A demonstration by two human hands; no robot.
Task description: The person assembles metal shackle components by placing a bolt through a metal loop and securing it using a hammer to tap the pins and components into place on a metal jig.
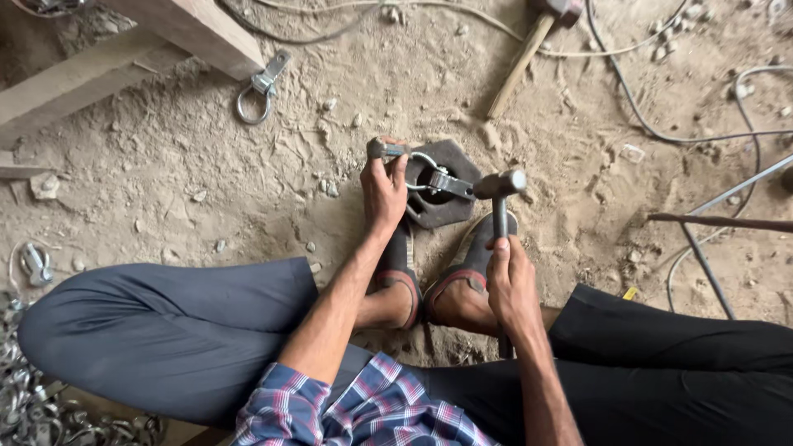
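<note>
My left hand [382, 188] grips a short metal rod [385, 150] at the left edge of a dark hexagonal iron block [453, 158] on the dirt floor. A metal ring-and-strap clasp [439, 182] lies on top of the block. My right hand [510, 279] holds the handle of a steel hammer [499, 185], whose head hovers just right of the clasp. Both my feet in dark slippers [472, 263] rest against the near side of the block.
A finished ring clasp [263, 89] lies by a wooden beam [124, 49] at upper left. A wooden-handled hammer [529, 49] lies at the top. Cables [661, 132] and metal rods [719, 221] cross the right side. A pile of metal clasps [33, 405] sits at lower left.
</note>
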